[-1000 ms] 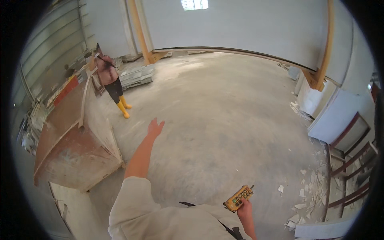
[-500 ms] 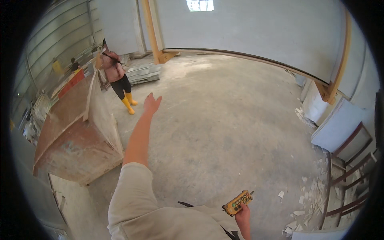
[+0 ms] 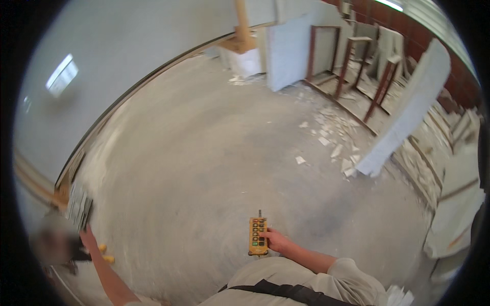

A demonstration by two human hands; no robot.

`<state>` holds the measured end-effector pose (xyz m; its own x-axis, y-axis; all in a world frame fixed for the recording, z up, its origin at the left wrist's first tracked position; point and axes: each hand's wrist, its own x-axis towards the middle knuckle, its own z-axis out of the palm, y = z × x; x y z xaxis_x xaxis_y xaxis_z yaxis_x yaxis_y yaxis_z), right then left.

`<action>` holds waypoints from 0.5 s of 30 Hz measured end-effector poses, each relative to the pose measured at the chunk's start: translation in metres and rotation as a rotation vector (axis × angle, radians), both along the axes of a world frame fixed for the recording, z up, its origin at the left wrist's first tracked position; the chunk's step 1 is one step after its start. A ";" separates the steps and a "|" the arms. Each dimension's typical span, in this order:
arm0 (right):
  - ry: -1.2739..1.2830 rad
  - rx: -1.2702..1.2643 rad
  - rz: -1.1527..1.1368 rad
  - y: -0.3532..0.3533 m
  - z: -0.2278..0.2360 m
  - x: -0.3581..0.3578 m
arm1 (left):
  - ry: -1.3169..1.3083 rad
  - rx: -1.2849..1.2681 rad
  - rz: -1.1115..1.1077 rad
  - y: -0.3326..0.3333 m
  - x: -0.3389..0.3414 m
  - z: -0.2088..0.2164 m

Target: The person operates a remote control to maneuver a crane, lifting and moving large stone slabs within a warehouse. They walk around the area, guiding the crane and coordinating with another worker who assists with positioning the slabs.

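Observation:
My right hand point(image 3: 277, 241) holds a yellow handheld remote control point(image 3: 254, 237), its short antenna upright and its rows of buttons facing up. The thumb lies over the buttons. My left arm reaches out to the lower left, the left hand point(image 3: 88, 239) stretched forward with nothing seen in it. Just beyond that hand, in the picture, are a blurred person point(image 3: 55, 242) in yellow boots point(image 3: 107, 258) and a stack of grey slabs point(image 3: 79, 208). A huge pale slab point(image 3: 148, 38) with a dark lower edge spans the upper left.
A tan support point(image 3: 243, 23) stands against the big slab's right part. On the right are reddish-brown metal racks point(image 3: 337, 61), a leaning white slab point(image 3: 408, 112) and another pale slab point(image 3: 288, 53). Broken white pieces point(image 3: 337, 150) litter the concrete floor point(image 3: 194, 153) there.
My view has swung to the right, so the person and the big slab now sit farther left. The remote control has turned upright in my right hand; my left arm stays stretched out.

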<state>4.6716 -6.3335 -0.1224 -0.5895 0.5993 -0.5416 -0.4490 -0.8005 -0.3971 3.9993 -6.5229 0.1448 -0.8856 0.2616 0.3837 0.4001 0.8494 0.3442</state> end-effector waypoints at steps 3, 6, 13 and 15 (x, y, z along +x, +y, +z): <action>0.022 0.013 0.037 0.006 0.001 0.003 | 0.083 0.027 -0.010 -0.014 -0.031 -0.015; -0.019 0.029 0.016 0.009 -0.003 0.004 | 0.036 0.057 -0.034 -0.007 -0.032 -0.026; -0.036 0.024 0.040 0.006 0.004 0.002 | 0.094 -0.048 0.005 -0.043 -0.042 -0.034; -0.017 0.025 0.039 0.007 -0.005 0.001 | 0.132 -0.054 -0.020 -0.036 -0.047 -0.031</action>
